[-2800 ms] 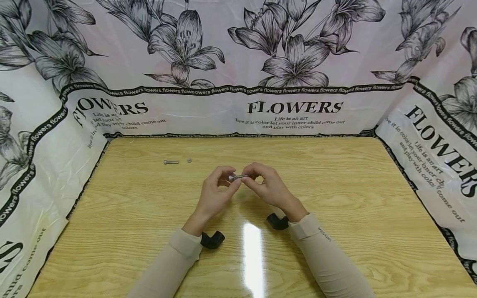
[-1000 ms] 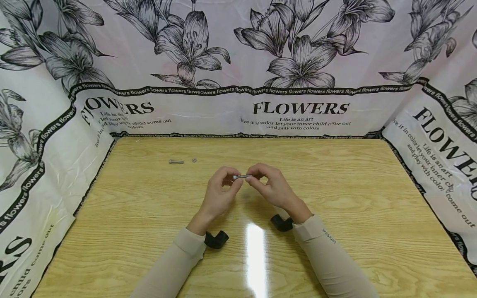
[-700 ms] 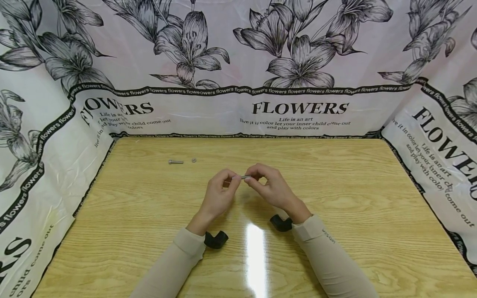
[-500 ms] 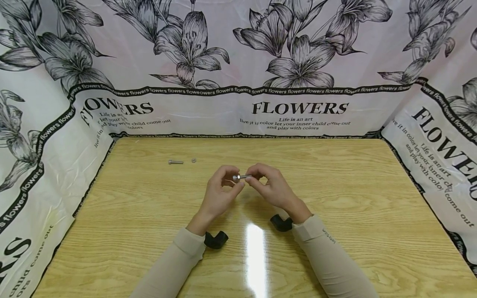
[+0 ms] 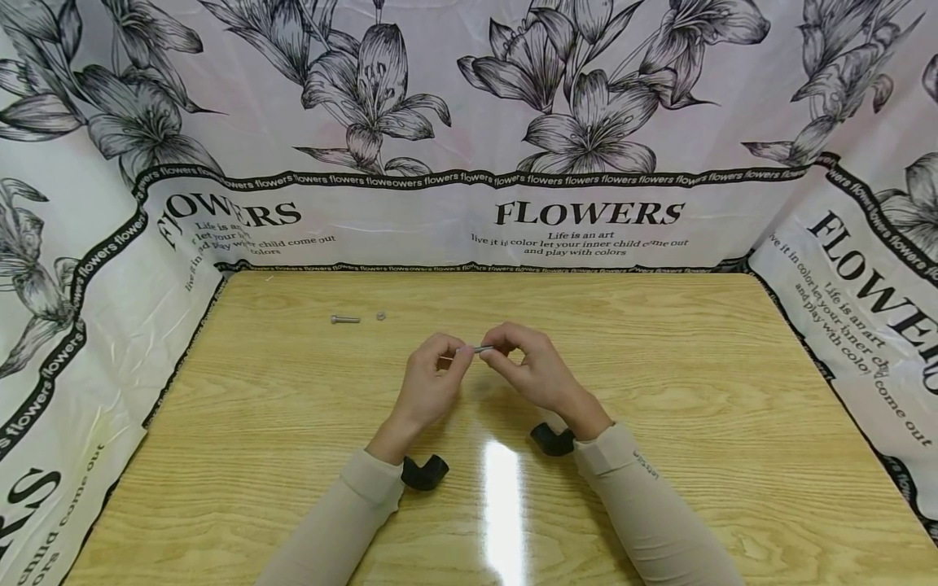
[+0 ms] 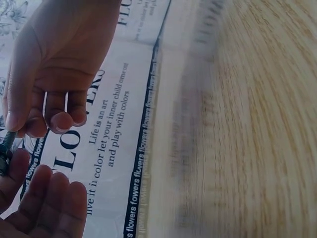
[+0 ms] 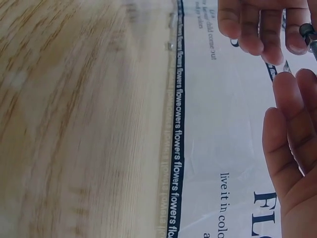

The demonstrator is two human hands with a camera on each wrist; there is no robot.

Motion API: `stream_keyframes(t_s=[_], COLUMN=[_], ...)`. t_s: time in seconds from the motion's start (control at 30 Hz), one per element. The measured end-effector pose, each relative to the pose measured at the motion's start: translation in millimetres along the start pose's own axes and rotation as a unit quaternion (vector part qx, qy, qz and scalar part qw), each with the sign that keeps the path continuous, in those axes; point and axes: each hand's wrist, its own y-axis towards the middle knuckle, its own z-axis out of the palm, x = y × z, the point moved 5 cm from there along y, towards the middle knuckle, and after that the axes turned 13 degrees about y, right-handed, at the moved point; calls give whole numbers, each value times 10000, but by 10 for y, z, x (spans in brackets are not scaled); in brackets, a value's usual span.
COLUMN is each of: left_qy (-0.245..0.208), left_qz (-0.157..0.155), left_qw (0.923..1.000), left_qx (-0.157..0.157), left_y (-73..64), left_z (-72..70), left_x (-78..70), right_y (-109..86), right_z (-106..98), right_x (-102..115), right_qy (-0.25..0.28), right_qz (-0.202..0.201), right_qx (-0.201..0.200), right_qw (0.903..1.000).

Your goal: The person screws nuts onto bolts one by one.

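Observation:
Just above the middle of the table, my two hands meet around a small metal bolt (image 5: pixel 483 348). The right hand (image 5: pixel 533 368) pinches its threaded end between thumb and index finger. My left hand (image 5: pixel 432 374) has thumb and fingertips curled at the other end, about the nut; the thumb hides the bolt head and nut from the head camera. In the right wrist view the round bolt head (image 7: pixel 306 29) shows at the frame's edge, with the nut (image 7: pixel 311 41) close under it. A stretch of thread (image 6: pixel 9 138) runs below the right thumb in the left wrist view.
Further back on the left of the wood-grain table (image 5: pixel 659 366) lie another bolt (image 5: pixel 345 320) and a loose nut (image 5: pixel 381 316). Black angled pieces sit at the left wrist (image 5: pixel 425 473) and right wrist (image 5: pixel 552 439). Flower-printed sheeting (image 5: pixel 410 224) encloses the back and sides.
The left fingers parted half a second ago, baring the bolt head and nut, and now the left thumb covers them again. The right hand keeps its pinch, almost still.

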Motion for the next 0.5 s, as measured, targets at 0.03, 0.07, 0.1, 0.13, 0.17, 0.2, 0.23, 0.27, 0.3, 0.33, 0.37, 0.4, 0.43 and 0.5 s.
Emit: stream_keyframes(t_s=[0.03,0.07,0.1,0.13,0.17,0.2,0.23,0.27,0.3,0.33,0.37,0.4,0.43,0.5], left_qy=[-35,-93,-159,-241,-331,-405,-479,-513,-521,-518,-486,-452,-430,-353], left_qz=[-22,-12,19,68,133,207,292,383,436,473,475,453,411,272], left_qw=[10000,10000,9999,9997,9994,9990,9984,9979,9977,9975,9977,9979,9982,9990], left_qx=[3,7,9,5,5,3,0,-13,-25,-39,-39,-37,-25,-5], left_y=[1,1,3,5,7,9,11,11,11,9,8,5,1,-6], left_z=[0,0,1,0,-1,-2,-2,-5,-9,-16,-23,-40,-57,-94], left_x=[1,-2,-5,-10,-18,-27,-38,-52,-67,-87,-110,-154,-198,-282], right_y=[0,-1,0,-2,-4,-5,-7,-9,-11,-12,-12,-10,-13,-11], right_z=[0,-1,-3,-5,-7,-8,-10,-12,-12,-13,-13,-14,-14,-13], right_x=[2,0,-2,-4,-12,-15,-24,-38,-51,-59,-70,-83,-97,-86], right_qy=[0,-5,-3,-2,17,40,47,51,70,82,102,112,110,114], right_qz=[11,20,42,51,54,57,68,64,61,56,59,52,48,37], right_qx=[-6,-14,-27,-45,-55,-63,-68,-63,-56,-51,-48,-39,-34,-27], right_qw=[10000,10000,10000,10000,10000,10000,9999,9999,9999,9999,9999,9999,9999,9999])
